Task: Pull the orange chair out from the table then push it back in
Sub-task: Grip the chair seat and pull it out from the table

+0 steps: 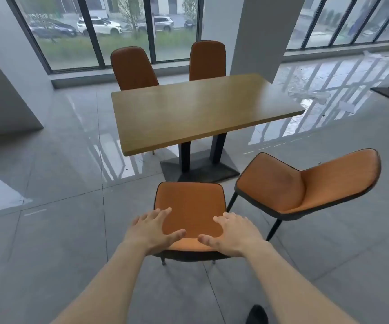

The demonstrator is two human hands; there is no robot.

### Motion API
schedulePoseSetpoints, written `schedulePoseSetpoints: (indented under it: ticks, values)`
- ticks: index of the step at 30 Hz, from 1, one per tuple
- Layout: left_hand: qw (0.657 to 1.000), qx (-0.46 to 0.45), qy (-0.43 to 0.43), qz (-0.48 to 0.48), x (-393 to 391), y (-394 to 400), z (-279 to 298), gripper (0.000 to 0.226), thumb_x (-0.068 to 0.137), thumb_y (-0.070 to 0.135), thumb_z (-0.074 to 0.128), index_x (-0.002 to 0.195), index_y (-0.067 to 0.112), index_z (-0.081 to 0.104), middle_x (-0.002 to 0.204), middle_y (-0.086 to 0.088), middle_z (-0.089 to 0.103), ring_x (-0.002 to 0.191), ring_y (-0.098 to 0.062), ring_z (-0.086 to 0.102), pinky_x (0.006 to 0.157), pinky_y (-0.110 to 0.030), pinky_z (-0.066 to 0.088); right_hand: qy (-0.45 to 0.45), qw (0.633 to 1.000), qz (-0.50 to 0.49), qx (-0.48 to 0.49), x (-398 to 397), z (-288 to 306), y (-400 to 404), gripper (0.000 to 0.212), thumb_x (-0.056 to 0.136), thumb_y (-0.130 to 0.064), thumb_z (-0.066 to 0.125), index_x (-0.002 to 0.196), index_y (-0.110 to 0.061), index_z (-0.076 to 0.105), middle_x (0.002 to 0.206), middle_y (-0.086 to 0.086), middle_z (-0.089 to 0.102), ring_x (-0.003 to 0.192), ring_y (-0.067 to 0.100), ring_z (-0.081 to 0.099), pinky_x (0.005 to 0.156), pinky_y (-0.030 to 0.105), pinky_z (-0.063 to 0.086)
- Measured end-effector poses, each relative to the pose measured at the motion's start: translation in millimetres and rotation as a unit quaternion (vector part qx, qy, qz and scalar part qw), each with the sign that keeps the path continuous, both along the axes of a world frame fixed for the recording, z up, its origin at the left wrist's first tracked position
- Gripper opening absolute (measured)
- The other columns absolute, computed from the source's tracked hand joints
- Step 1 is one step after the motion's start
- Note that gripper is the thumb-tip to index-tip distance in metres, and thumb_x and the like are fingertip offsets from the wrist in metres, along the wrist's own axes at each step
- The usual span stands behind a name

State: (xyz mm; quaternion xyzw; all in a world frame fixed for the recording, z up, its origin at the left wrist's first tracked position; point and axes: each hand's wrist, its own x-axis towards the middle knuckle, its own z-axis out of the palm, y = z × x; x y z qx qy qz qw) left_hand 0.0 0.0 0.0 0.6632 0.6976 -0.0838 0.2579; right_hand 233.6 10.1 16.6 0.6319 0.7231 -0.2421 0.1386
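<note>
An orange chair (190,202) with dark trim stands in front of me, clear of the wooden table (200,111), its seat a little short of the table's near edge. I see it from above and behind. My left hand (152,228) lies at the left of the backrest top with fingers spread and straight. My right hand (232,232) lies at the right of the backrest top, fingers also spread. Whether the palms touch the chair or hover just over it, I cannot tell.
A second orange chair (305,185) stands turned sideways just right of mine, close to it. Two more orange chairs (134,67) are tucked in at the table's far side. The table's black pedestal base (200,167) sits ahead on glossy grey tile. A dark shoe (256,315) shows below.
</note>
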Motion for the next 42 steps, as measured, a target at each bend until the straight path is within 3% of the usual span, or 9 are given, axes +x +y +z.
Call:
schedulePoseSetpoints:
  ticks: [9, 15, 21, 26, 33, 40, 42]
  values:
    - [0.998, -0.042, -0.027, -0.042, 2, -27, -47, 0.103, 0.073, 0.095, 0.038, 0.158, 0.043, 0.011, 0.168, 0.007, 0.014, 0.153, -0.023, 0.012, 0.124, -0.045, 0.009, -0.005, 0.999, 0.032, -0.032, 3, -58, -26, 0.111, 0.073, -0.097, 0.037, 0.160, -0.030, 0.024, 0.166, 0.002, 0.028, 0.153, 0.027, 0.021, 0.125, 0.052, 0.018]
    - [0.999, -0.015, -0.017, -0.048, 6, -36, -69, 0.101, 0.074, 0.096, 0.033, 0.157, 0.039, 0.020, 0.165, 0.010, 0.023, 0.151, -0.018, 0.017, 0.124, -0.044, 0.013, 0.011, 0.999, 0.039, 0.001, 3, -84, -32, 0.107, 0.077, -0.093, 0.036, 0.157, -0.022, 0.028, 0.160, 0.000, 0.037, 0.148, 0.023, 0.030, 0.122, 0.049, 0.022]
    - [0.999, 0.019, -0.014, -0.049, 5, -32, -86, 0.092, 0.077, 0.095, 0.028, 0.152, 0.041, 0.029, 0.157, 0.015, 0.036, 0.144, -0.015, 0.028, 0.122, -0.041, 0.019, 0.023, 0.999, 0.044, 0.017, 3, -94, -28, 0.090, 0.089, -0.084, 0.033, 0.155, -0.024, 0.032, 0.157, -0.002, 0.041, 0.146, 0.022, 0.032, 0.123, 0.048, 0.019]
    - [0.998, 0.025, -0.018, -0.061, -2, -26, -96, 0.093, 0.072, 0.098, 0.022, 0.145, 0.042, 0.036, 0.147, 0.018, 0.045, 0.135, -0.013, 0.038, 0.116, -0.039, 0.029, 0.024, 0.997, 0.069, 0.006, 6, -100, -20, 0.088, 0.090, -0.083, 0.031, 0.153, -0.022, 0.036, 0.154, 0.000, 0.044, 0.142, 0.025, 0.035, 0.120, 0.050, 0.020]
    - [0.996, 0.055, -0.001, -0.068, -7, -17, -98, 0.089, 0.076, 0.097, 0.023, 0.142, 0.040, 0.041, 0.138, 0.018, 0.051, 0.127, -0.013, 0.043, 0.110, -0.036, 0.033, 0.006, 0.994, 0.106, 0.024, 5, -111, -3, 0.113, 0.070, -0.091, -0.003, 0.149, -0.022, 0.040, 0.145, -0.002, 0.050, 0.132, 0.026, 0.042, 0.114, 0.048, 0.028]
    - [0.996, 0.066, 0.005, -0.065, -14, 5, -98, 0.091, 0.075, 0.098, 0.022, 0.143, 0.040, 0.041, 0.140, 0.018, 0.051, 0.129, -0.012, 0.043, 0.110, -0.036, 0.035, -0.004, 0.994, 0.110, 0.027, -3, -108, 18, 0.111, 0.071, -0.091, -0.004, 0.147, -0.023, 0.041, 0.142, -0.001, 0.052, 0.128, 0.026, 0.045, 0.111, 0.047, 0.032]
    - [0.995, 0.069, 0.007, -0.066, -17, 13, -99, 0.094, 0.074, 0.099, 0.020, 0.143, 0.040, 0.041, 0.141, 0.018, 0.051, 0.130, -0.012, 0.042, 0.110, -0.036, 0.035, -0.005, 0.994, 0.110, 0.022, -7, -106, 25, 0.106, 0.076, -0.090, 0.004, 0.147, -0.022, 0.042, 0.143, 0.000, 0.052, 0.129, 0.026, 0.044, 0.110, 0.047, 0.032]
